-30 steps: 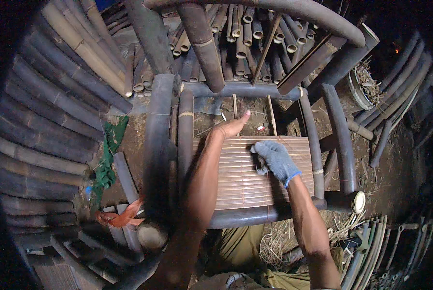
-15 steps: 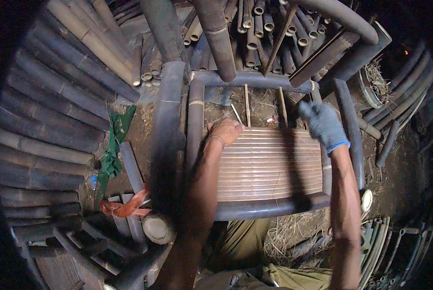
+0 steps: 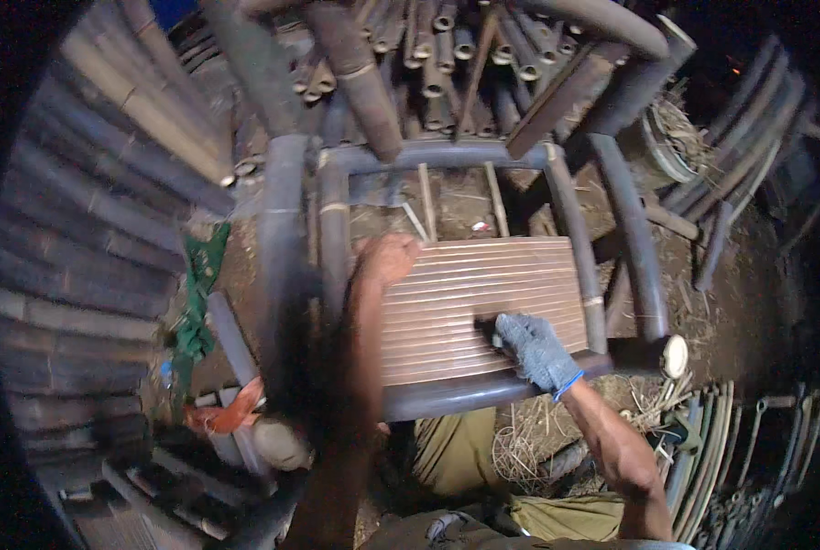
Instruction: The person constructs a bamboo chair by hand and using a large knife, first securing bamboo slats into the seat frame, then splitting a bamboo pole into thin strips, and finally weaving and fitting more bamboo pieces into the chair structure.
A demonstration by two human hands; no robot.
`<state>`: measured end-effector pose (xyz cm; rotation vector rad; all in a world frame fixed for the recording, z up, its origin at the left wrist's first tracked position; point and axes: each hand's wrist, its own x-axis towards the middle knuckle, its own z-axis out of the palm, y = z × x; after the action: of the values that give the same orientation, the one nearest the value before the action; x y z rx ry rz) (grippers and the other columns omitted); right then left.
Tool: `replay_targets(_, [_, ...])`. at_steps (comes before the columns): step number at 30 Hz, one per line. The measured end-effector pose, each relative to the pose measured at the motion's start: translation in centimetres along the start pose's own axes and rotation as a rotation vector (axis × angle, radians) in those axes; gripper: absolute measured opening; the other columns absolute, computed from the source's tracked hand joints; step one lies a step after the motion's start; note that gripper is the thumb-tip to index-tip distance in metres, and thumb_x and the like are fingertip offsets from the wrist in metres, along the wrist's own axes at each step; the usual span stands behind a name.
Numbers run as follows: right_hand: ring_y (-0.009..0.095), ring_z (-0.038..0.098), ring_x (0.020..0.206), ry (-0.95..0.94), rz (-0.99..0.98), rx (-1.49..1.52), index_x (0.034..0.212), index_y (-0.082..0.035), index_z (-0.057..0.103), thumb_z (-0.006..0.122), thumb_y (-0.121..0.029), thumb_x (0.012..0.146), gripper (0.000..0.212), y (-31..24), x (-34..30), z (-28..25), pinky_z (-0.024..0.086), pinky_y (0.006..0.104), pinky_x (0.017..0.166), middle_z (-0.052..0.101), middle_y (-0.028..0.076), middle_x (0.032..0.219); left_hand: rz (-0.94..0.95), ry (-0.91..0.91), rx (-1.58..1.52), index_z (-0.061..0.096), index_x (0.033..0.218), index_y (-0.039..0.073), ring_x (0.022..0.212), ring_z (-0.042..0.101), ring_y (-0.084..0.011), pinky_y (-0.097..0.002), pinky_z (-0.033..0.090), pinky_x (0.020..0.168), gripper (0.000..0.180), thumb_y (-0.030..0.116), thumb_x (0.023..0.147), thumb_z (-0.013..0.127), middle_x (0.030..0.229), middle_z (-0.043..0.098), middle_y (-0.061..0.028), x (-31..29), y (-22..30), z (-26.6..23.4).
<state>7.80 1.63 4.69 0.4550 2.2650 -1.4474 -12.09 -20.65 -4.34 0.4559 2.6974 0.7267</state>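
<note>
A bamboo seat frame stands before me, its thick dark front rail [image 3: 470, 396] nearest to me. Pale, narrow bamboo slats [image 3: 460, 293] lie side by side across its near part. My bare left hand [image 3: 390, 259] rests at the far left corner of the slats; its blurred fingers do not show clearly. Just beyond its fingertips is a thin whitish strip [image 3: 415, 222]. My right hand [image 3: 534, 351], in a grey glove with a blue cuff, is closed above the near right slats. Something small and dark shows at its fingers, too unclear to name.
Two thin crosspieces, one of them a pale stick [image 3: 496, 199], span the frame's far gap. Bamboo poles [image 3: 442, 46] are stacked behind, with thick poles [image 3: 80, 321] at left. A bucket of shavings [image 3: 676, 151] stands far right. Green cloth [image 3: 199, 293] lies left.
My right hand has moved from beside the frame's far right corner to the near right slats. My left hand stays at the slats' far left corner. The whole view has shifted.
</note>
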Motion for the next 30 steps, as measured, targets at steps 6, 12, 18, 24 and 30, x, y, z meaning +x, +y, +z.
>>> replay_targets(6, [0.029, 0.062, 0.079, 0.496, 0.117, 0.735, 0.1, 0.003, 0.066, 0.045, -0.029, 0.103, 0.038, 9.1, -9.9, 1.1, 0.047, 0.0407, 0.078, 0.067, 0.02, 0.088, 0.403, 0.386, -0.223, 0.065, 0.122, 0.014, 0.129, 0.046, -0.0341, -0.0533, 0.031, 0.11, 0.042, 0.015, 0.08, 0.069, 0.132, 0.055, -0.0128, 0.0, 6.4, 3.7])
replay_targets(12, [0.045, 0.062, 0.101, 0.641, 0.545, -0.576, 0.134, 0.001, 0.05, 0.072, -0.034, 0.084, 0.065, 19.4, -26.4, -1.6, 0.052, 0.0455, 0.082, 0.064, 0.028, 0.114, 0.746, 0.135, 0.071, 0.064, 0.124, 0.009, 0.129, 0.048, -0.0318, -0.0518, 0.029, 0.113, 0.043, 0.018, 0.082, 0.068, 0.133, 0.056, -0.0132, 1.8, 18.4, 10.9])
replay_targets(18, [0.029, 0.065, 0.104, 0.946, -0.1, -0.307, 0.133, 0.002, 0.052, 0.059, -0.013, 0.095, 0.041, 7.3, -21.7, -5.7, 0.051, 0.0392, 0.092, 0.063, 0.019, 0.12, 0.814, -0.148, -0.224, 0.068, 0.091, 0.007, 0.093, 0.063, -0.0328, -0.0491, 0.046, 0.089, 0.015, 0.021, 0.089, 0.063, 0.096, 0.066, -0.0091, -3.8, 21.7, 9.0])
replay_targets(24, [0.019, 0.064, 0.078, 0.374, -0.075, 0.169, 0.114, 0.001, 0.062, 0.059, -0.031, 0.097, 0.036, 0.9, -1.2, -9.9, 0.052, 0.0306, 0.068, 0.066, 0.011, 0.093, 1.174, 0.016, -0.588, 0.056, 0.078, 0.008, 0.08, 0.054, -0.0225, -0.0408, 0.042, 0.078, 0.011, 0.014, 0.079, 0.066, 0.08, 0.047, -0.0059, -20.6, 24.3, 5.7])
replay_targets(30, [0.013, 0.051, 0.049, 0.198, -0.047, 0.323, 0.084, -0.006, 0.067, 0.056, -0.031, 0.096, 0.03, -2.3, 5.5, -7.1, 0.041, 0.0284, 0.04, 0.054, 0.003, 0.064, 1.145, 0.169, -0.668, 0.06, 0.092, 0.001, 0.094, 0.054, -0.0303, -0.042, 0.044, 0.084, 0.022, 0.015, 0.077, 0.069, 0.097, 0.053, -0.0121, -19.0, 22.0, 6.0])
